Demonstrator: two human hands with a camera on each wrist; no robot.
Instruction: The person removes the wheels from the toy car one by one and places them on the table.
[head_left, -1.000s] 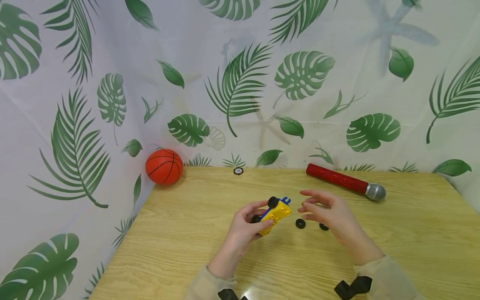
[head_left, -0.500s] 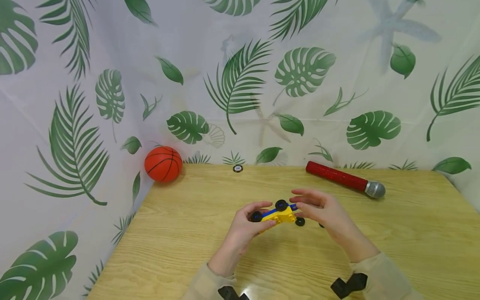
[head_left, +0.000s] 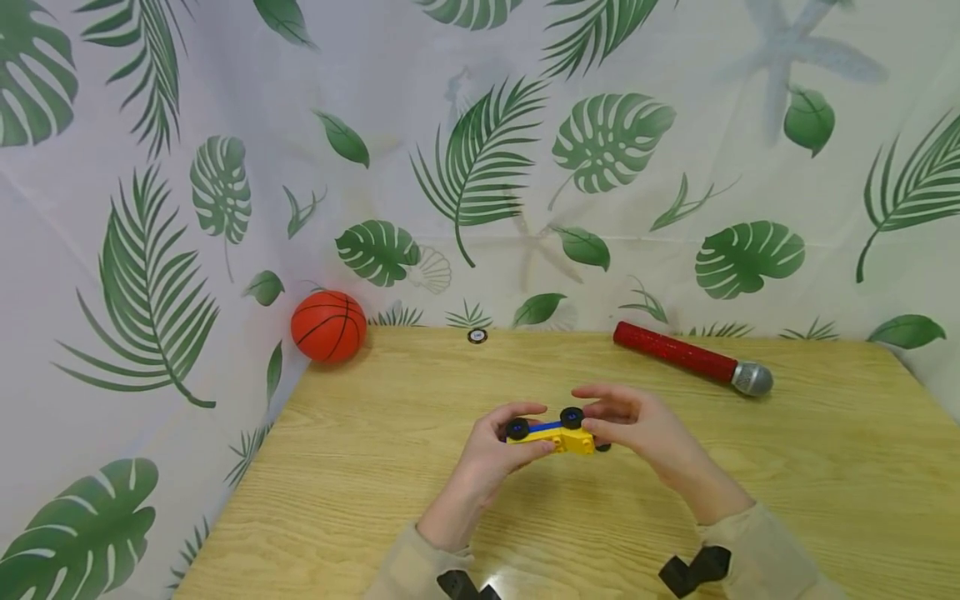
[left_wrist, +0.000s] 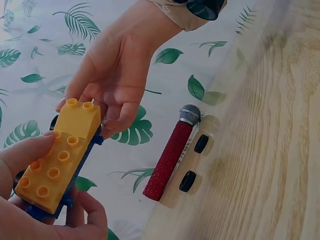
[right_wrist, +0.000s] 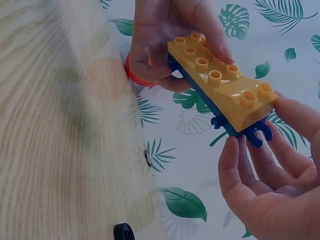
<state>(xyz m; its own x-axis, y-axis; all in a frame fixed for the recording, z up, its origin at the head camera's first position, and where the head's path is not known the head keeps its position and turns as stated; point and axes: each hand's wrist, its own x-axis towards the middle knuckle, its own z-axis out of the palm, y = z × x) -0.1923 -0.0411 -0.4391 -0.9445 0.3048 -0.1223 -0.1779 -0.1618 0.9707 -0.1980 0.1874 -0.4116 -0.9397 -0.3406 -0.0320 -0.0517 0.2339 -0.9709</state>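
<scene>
A toy car [head_left: 573, 442] with a yellow studded brick body on a blue base is held above the table. My left hand [head_left: 487, 458] grips its rear part, thumb on the studded top. At the front end, by the blue hook [right_wrist: 257, 134], my right hand [head_left: 656, 429] pinches the car between thumb and fingers. Two black wheels, one of them the front wheel [head_left: 572, 417], sit on one long side. Bare blue pegs, such as the front peg [right_wrist: 217, 121], stick out of the other side. In the left wrist view, two loose black wheels [left_wrist: 201, 143] [left_wrist: 187, 181] stand out on the table.
A red toy microphone [head_left: 675, 353] with a silver head lies at the back right of the wooden table [head_left: 375, 467]. An orange-red basketball [head_left: 328, 327] sits in the back left corner. A small black-and-white disc [head_left: 477, 336] lies by the leaf-patterned curtain [head_left: 495, 167].
The toy car has turned from steeply tilted to nearly level in my left hand. My right hand has come left from empty air and taken hold of its front end.
</scene>
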